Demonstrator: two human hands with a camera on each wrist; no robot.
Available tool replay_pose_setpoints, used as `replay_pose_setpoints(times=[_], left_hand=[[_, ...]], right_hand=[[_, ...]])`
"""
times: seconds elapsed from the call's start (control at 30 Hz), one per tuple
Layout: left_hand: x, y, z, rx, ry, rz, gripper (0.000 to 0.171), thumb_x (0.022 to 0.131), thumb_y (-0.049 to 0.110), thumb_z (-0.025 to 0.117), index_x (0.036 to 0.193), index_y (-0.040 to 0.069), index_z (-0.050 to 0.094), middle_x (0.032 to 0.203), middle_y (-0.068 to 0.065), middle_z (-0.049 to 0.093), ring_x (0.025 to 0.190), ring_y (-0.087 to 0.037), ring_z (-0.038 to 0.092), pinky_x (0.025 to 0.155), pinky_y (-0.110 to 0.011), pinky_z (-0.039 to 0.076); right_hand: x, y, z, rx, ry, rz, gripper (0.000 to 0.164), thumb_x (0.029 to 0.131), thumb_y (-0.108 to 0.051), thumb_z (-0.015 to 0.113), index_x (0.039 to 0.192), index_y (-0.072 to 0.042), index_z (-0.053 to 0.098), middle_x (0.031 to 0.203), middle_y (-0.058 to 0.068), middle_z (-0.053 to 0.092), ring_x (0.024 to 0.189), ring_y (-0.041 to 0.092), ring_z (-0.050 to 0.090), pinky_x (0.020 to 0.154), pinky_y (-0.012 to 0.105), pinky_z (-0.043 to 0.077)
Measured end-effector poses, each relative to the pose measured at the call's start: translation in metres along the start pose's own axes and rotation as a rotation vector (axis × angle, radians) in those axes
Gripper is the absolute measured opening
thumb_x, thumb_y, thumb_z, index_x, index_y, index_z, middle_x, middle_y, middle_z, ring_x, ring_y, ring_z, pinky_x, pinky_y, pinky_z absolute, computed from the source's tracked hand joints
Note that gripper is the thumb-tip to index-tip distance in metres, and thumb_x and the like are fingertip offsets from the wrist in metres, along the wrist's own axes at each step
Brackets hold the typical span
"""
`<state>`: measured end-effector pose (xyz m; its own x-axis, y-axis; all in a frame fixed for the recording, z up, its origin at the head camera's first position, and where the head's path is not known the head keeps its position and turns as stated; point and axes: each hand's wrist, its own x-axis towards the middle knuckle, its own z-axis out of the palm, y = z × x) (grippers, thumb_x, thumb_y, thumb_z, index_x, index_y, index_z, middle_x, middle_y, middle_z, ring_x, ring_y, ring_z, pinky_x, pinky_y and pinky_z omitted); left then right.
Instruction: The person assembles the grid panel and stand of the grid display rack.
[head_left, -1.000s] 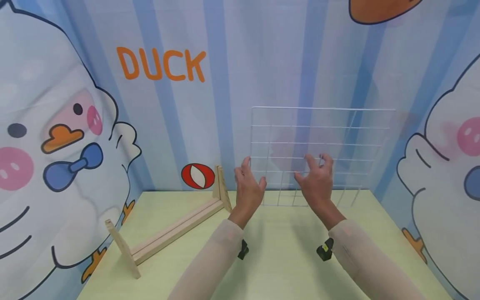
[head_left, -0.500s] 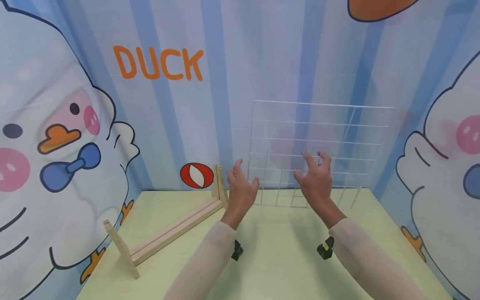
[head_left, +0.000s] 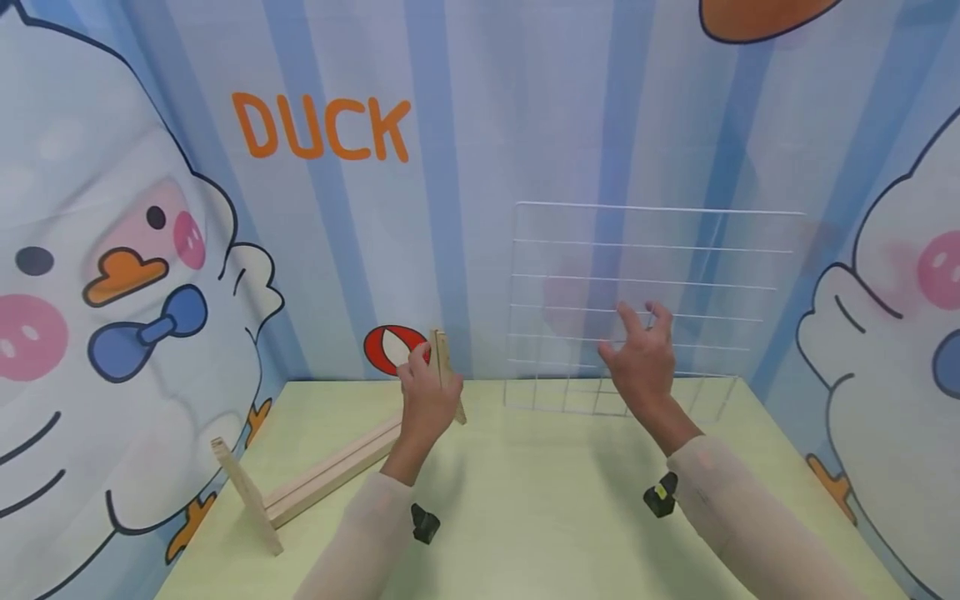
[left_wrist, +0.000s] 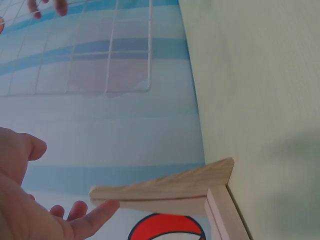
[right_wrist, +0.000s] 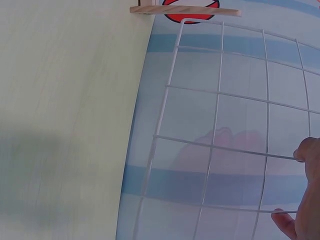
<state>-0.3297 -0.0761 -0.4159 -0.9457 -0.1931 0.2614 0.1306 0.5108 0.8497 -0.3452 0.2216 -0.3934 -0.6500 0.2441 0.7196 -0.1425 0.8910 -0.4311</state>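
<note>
Rack (head_left: 333, 475), wooden, stands on the table (head_left: 540, 517) left of the wire grid (head_left: 637, 282). Its long axis runs diagonally, near-left to far-right. Left hand (head_left: 429, 396) is nearer: fingers parted, beside the far end panel (head_left: 444, 354), contact unconfirmed, concealing the joint there. Right hand (head_left: 643, 362) grips the wire grid; its right-wrist view is cut off.

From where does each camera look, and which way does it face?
Head: head-worn, faces forward and down; left grip, right grip, sleeves show.
Left wrist: worn there, faces the wooden stand; part of each grip shows.
Right wrist: worn there, faces the wire grid; part of right grip shows.
Both wrist views share stand and grid.
</note>
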Motion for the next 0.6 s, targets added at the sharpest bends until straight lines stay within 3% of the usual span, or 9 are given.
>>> replay_pose_setpoints(times=[0.2,0.4,0.6], left_hand=[[-0.007,-0.013,-0.034,-0.011,-0.02,-0.01,0.069,0.095,0.025,0.063,0.153,0.015,0.027,0.141,-0.02,0.034,0.124,-0.034,0.045,0.104,-0.056,0.047],[-0.009,-0.022,-0.061,0.075,0.054,-0.052,0.071,0.095,0.023,0.064,0.155,0.015,0.026,0.143,-0.023,0.033,0.126,-0.039,0.044,0.103,-0.06,0.048],[-0.015,-0.028,-0.089,0.191,0.157,-0.152,0.072,0.095,0.023,0.059,0.158,0.017,0.025,0.148,-0.026,0.03,0.127,-0.043,0.039,0.081,-0.055,0.053]], right_hand=[[0.001,0.001,0.0,-0.002,-0.01,0.007,0.052,0.086,-0.018,0.079,0.135,-0.015,0.06,0.147,0.023,0.043,0.098,0.046,0.064,0.066,0.051,0.058],[0.002,0.002,0.002,-0.02,-0.014,0.001,0.053,0.086,-0.018,0.079,0.135,-0.015,0.059,0.147,0.023,0.043,0.096,0.045,0.064,0.061,0.048,0.055],[0.001,0.005,0.003,-0.03,-0.015,-0.01,0.053,0.086,-0.017,0.079,0.136,-0.015,0.059,0.147,0.024,0.043,0.099,0.047,0.064,0.061,0.049,0.055]])
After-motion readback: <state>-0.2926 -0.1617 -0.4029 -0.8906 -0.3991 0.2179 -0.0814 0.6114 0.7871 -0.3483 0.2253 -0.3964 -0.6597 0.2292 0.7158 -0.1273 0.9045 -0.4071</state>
